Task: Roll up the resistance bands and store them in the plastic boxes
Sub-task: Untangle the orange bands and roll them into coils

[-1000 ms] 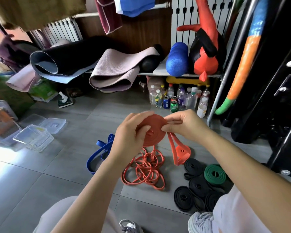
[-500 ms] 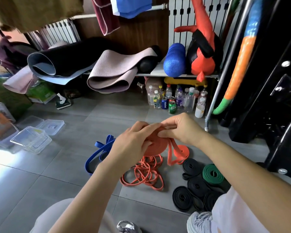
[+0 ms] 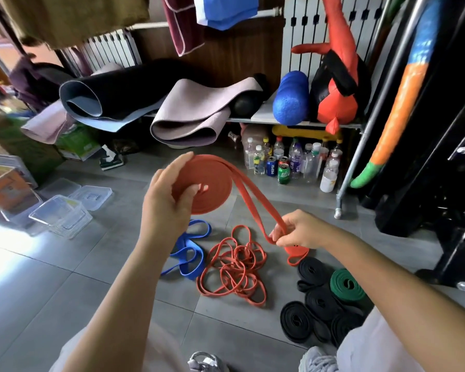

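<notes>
left hand [image 3: 166,202] raised, gripping, right hand [image 3: 298,230] lower — pinching

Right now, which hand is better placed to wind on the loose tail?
Probably right: the right hand pinches the tail and can guide it round, while the left hand is busy gripping the coil.

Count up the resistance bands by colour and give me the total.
Black rolls: 4
Green roll: 1
Blue band: 1
Wide orange band, held by left hand and right hand: 1
Thin orange tangle: counted as 1, its bands cannot be told apart
Total: 8
</notes>
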{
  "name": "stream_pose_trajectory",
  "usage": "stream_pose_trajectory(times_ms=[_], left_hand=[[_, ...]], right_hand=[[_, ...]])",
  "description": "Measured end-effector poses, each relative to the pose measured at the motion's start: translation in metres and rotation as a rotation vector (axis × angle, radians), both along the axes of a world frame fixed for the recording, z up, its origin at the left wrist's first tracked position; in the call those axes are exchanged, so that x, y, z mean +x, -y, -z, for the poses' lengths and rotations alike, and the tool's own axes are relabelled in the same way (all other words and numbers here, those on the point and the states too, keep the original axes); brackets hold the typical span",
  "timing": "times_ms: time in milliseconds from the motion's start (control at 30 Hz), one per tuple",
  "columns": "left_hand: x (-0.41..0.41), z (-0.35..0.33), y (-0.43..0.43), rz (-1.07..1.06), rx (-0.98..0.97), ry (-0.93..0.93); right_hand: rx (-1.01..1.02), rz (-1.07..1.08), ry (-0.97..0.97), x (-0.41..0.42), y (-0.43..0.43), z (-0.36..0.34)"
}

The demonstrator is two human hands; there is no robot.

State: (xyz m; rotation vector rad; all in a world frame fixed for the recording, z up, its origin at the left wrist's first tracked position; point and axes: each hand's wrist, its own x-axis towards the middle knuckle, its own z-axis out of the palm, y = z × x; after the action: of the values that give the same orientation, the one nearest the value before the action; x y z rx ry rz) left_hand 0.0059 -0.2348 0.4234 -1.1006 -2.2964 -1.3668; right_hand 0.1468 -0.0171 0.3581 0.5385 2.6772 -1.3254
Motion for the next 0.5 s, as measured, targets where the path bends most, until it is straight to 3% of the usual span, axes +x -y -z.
stream_pose_trajectory(times_ms=[200, 333, 500], left_hand=[[-0.014, 0.003, 0.017, -0.079, -0.012, -0.015], [-0.013, 0.004, 0.022, -0.105, -0.065, -0.045], [-0.007, 0.009, 0.016, -0.026, -0.144, -0.092]], right_hand=[[-0.143, 0.235, -0.071, -0.008, -0.001, 0.002], [0.144, 0.402, -0.088, -0.007, -0.001, 0.001], [0.329, 0.329, 0.074, -0.008, 0.002, 0.002]])
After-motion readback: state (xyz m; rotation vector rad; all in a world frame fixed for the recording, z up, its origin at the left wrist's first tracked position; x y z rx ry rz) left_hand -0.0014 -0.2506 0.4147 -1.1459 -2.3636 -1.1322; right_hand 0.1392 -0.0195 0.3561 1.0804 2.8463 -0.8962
